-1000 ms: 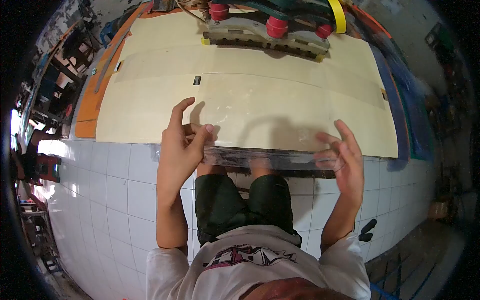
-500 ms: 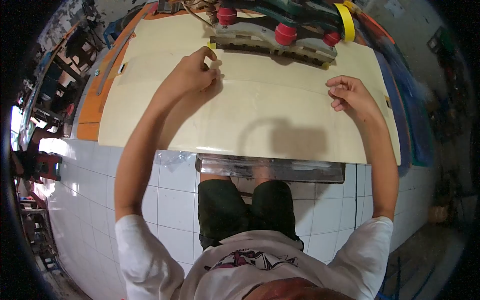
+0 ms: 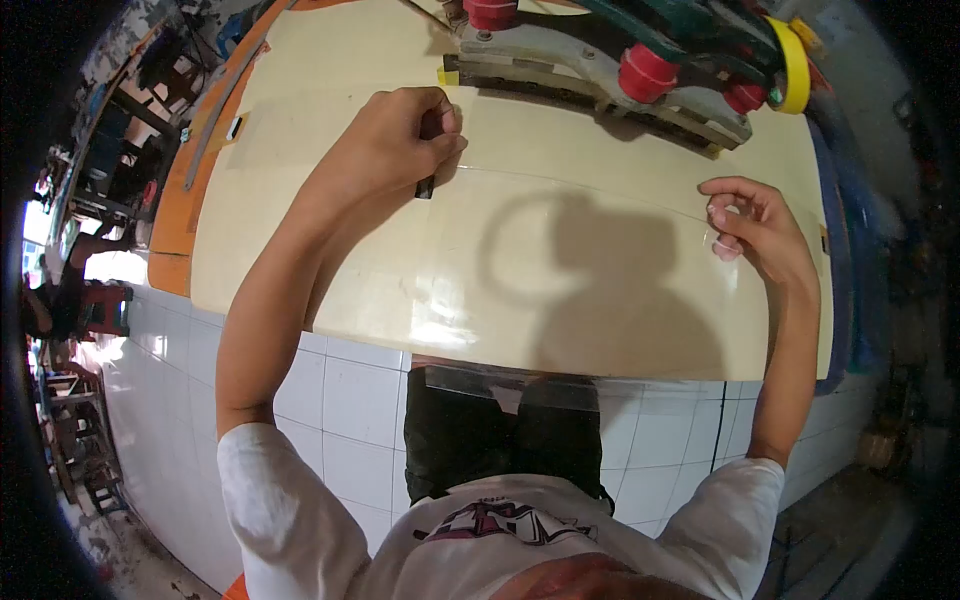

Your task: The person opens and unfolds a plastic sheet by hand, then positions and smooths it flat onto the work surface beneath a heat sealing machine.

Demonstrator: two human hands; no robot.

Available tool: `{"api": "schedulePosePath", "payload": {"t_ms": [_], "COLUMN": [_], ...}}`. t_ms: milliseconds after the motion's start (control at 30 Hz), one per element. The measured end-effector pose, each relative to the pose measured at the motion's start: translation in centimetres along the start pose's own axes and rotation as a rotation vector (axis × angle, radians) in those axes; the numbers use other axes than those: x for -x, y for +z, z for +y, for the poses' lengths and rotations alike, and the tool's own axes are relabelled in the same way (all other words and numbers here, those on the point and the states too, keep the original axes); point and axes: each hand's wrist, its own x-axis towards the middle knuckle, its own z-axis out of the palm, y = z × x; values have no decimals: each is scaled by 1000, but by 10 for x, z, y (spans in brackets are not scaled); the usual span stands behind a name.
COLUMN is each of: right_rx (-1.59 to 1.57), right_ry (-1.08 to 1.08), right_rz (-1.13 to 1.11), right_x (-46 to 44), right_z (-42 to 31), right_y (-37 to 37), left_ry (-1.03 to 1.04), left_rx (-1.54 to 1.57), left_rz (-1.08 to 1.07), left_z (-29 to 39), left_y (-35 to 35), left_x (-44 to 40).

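Note:
My left hand [image 3: 415, 135] is closed in a pinch over the left-centre of the cream board [image 3: 330, 110]. Just below its thumb, a small black piece [image 3: 425, 188] shows on the board. At the right, my right hand [image 3: 760, 225] has its fingers curled, with clear, shiny film at the fingertips. A thin edge line runs between the two hands, and glare marks a clear plastic sheet [image 3: 440, 315] over the board. The grip points are partly hidden by my fingers.
Beyond the hands stands a machine with a long metal bar [image 3: 590, 105], red knobs [image 3: 648, 72] and a yellow ring [image 3: 790, 65]. A metal strip [image 3: 215, 130] lies along the orange left edge. A red stool [image 3: 105, 308] stands on the tiled floor.
My view has leaned in over the board, so the machine appears larger and further right. My right hand sits further right and lower. The black piece now shows below my left hand.

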Motion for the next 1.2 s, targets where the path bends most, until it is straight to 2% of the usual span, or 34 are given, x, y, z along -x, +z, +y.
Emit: {"api": "schedulePosePath", "payload": {"t_ms": [100,233,333,433,500,700,833,900,1200], "right_rx": [78,-45,-112,-162,-188,-203,-187,-175,8], "right_ry": [7,-60,-91,-112,-132,-103,-114,-132,-224], "right_rz": [62,73,50,16,-1,39,97,122,329], "right_x": [2,5,5,4,4,3,3,2,-11], "right_z": [2,8,12,15,15,14,7,7,14], "right_y": [4,-6,-12,-9,-5,4,15,19,25], "left_ry": [-13,27,4,-111,-92,-113,-113,-73,-89], "left_rx": [-10,-13,60,208,195,186,190,74,124], "left_rz": [-4,-10,65,80,-23,12,57,105,98], "left_z": [2,-10,-4,16,13,13,24,27,15], "left_y": [0,-2,0,1,-1,-1,3,3,2], "left_x": [1,-6,-3,9,9,10,15,19,12]}}
